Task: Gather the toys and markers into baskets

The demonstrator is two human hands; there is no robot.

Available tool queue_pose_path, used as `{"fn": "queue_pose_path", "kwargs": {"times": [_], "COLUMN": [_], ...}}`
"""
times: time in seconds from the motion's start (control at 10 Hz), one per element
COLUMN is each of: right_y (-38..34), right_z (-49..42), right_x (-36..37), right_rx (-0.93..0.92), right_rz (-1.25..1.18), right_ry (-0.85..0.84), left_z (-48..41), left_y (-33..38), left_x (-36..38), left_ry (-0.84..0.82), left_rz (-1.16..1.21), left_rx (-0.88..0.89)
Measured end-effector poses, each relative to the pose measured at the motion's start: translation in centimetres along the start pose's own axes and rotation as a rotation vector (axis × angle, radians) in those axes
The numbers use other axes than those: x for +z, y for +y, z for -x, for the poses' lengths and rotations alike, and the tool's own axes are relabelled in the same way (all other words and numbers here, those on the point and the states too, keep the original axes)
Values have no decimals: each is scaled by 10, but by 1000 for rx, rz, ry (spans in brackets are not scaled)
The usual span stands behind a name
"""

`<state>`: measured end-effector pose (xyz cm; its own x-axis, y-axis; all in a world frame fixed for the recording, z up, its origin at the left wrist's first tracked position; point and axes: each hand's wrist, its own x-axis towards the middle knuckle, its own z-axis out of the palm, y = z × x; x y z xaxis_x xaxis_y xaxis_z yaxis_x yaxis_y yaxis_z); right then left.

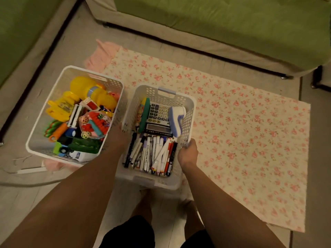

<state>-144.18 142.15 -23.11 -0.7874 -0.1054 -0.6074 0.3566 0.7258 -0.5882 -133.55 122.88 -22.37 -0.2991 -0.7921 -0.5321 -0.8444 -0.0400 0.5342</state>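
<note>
Two white perforated baskets sit side by side on the floor. The left basket [41, 122] is full of colourful toys [86, 115], among them yellow plastic pieces. The right basket [188, 111] holds several markers [154, 153], a calculator [158, 119] and a white and purple device [176, 119]. My right hand [188, 153] grips the right rim of the marker basket. My left hand [117, 136] is at that basket's left wall, in the gap between the two baskets, its fingers mostly hidden.
A floral pink-and-cream mat [241, 131] lies under and to the right of the baskets. A green sofa [223, 24] with a beige base runs along the back and another along the left. My bare feet [143, 203] stand below the marker basket.
</note>
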Motion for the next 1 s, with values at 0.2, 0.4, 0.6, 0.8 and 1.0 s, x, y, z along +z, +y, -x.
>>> {"fn": "queue_pose_path", "kwargs": {"times": [0.2,0.4,0.6,0.8,1.0], "right_y": [-7,-9,-26,-71,-120], "right_z": [-6,-2,-6,1,20], "right_x": [34,36,21,-17,-58], "right_rx": [17,-13,49,90,-121], "right_rz": [36,113,270,505,587], "right_ry": [43,19,-154,-184,-200], "left_z": [-30,-37,-30,6,39], "left_y": [-10,-24,-13,5,53], "left_x": [-3,9,6,-34,-84], "left_ry": [-12,-3,-28,-115,-184], "left_rz": [-13,-14,-96,-169,-344], "left_rx": [-41,-137,-182,-92,135]}}
